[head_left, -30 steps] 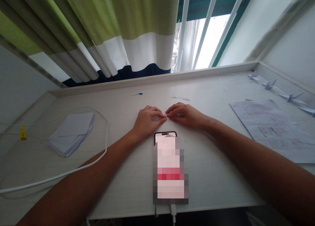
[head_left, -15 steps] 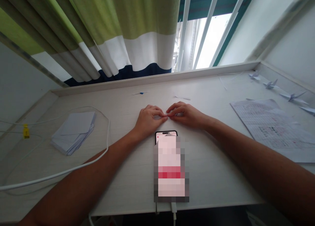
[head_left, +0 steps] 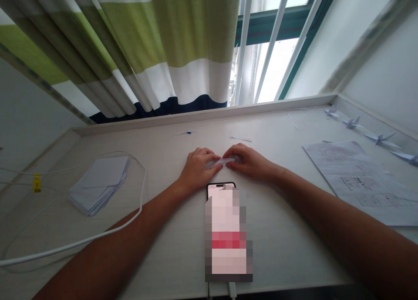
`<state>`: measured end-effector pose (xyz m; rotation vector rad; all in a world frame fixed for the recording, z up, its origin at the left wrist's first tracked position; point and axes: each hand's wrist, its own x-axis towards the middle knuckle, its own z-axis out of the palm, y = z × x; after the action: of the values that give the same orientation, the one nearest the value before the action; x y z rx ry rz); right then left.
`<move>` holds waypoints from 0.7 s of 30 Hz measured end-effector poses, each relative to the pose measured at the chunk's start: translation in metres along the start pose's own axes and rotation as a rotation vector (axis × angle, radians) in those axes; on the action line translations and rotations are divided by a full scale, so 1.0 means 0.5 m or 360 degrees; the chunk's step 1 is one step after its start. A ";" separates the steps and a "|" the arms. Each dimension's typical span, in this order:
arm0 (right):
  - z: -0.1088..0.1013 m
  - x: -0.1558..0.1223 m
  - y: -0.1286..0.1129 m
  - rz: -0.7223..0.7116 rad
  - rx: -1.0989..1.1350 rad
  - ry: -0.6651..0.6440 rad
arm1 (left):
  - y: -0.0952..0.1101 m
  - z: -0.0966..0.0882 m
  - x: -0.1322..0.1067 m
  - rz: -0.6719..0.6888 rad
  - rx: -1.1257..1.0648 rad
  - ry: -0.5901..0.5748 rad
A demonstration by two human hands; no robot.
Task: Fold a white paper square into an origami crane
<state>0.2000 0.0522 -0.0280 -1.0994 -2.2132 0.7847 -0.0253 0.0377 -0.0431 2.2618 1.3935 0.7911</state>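
Note:
A small folded piece of white paper (head_left: 224, 160) is pinched between both hands just beyond the phone. My left hand (head_left: 200, 167) grips its left end with thumb and fingers closed. On the other side, my right hand (head_left: 246, 160) closes around the right end, and its fingers hide part of the folds. The two hands nearly meet at the paper's middle. Right below them lies a phone (head_left: 225, 213) with a lit pinkish screen, mostly blurred out, and a white cable plugged into its lower end.
Several folded paper cranes (head_left: 352, 122) line the right edge, behind written sheets (head_left: 352, 173). A stack of white paper (head_left: 101, 178) lies left, near a white cable (head_left: 142, 195) crossing my left forearm and a yellow tag (head_left: 37, 183). Paper strips (head_left: 241, 139) lie beyond my hands.
More of the white paper now shows between my fingers, and the hands have opened slightly around it. The whole view has tilted upward a little.

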 end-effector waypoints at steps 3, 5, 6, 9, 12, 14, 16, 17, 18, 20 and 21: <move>0.000 -0.001 -0.002 0.0036 0.0171 -0.0009 | -0.002 0.001 0.001 0.0005 -0.0067 -0.0026; 0.003 0.000 0.000 0.0046 0.0336 0.0001 | -0.002 0.000 0.001 -0.0043 -0.0151 -0.0031; 0.005 0.001 0.001 0.0057 0.0415 0.0020 | -0.001 -0.001 0.002 -0.0081 -0.0191 -0.0033; 0.011 0.003 0.000 0.0083 0.0576 0.0094 | 0.002 -0.006 0.003 -0.0159 -0.0351 -0.0067; 0.015 0.004 -0.008 0.0083 0.0664 0.0170 | 0.003 -0.013 0.004 -0.0125 -0.0587 -0.0167; 0.016 0.005 -0.014 0.0100 0.0731 0.0228 | 0.001 -0.015 0.006 -0.0142 -0.0753 -0.0231; 0.017 0.005 -0.021 0.0135 0.0820 0.0259 | -0.003 -0.017 0.007 -0.0209 -0.0920 -0.0297; 0.017 0.004 -0.024 0.0150 0.0880 0.0259 | -0.005 -0.018 0.008 -0.0251 -0.1001 -0.0324; 0.017 0.004 -0.027 0.0158 0.0950 0.0250 | -0.007 -0.019 0.008 -0.0290 -0.1067 -0.0345; 0.017 0.004 -0.031 0.0168 0.1097 0.0224 | -0.008 -0.022 0.009 -0.0354 -0.1159 -0.0376; 0.017 0.004 -0.032 0.0175 0.1155 0.0226 | -0.007 -0.024 0.010 -0.0379 -0.1191 -0.0387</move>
<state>0.1848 0.0437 -0.0223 -0.8658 -1.5432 1.3638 -0.0335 0.0438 -0.0343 1.5248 0.9985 0.7594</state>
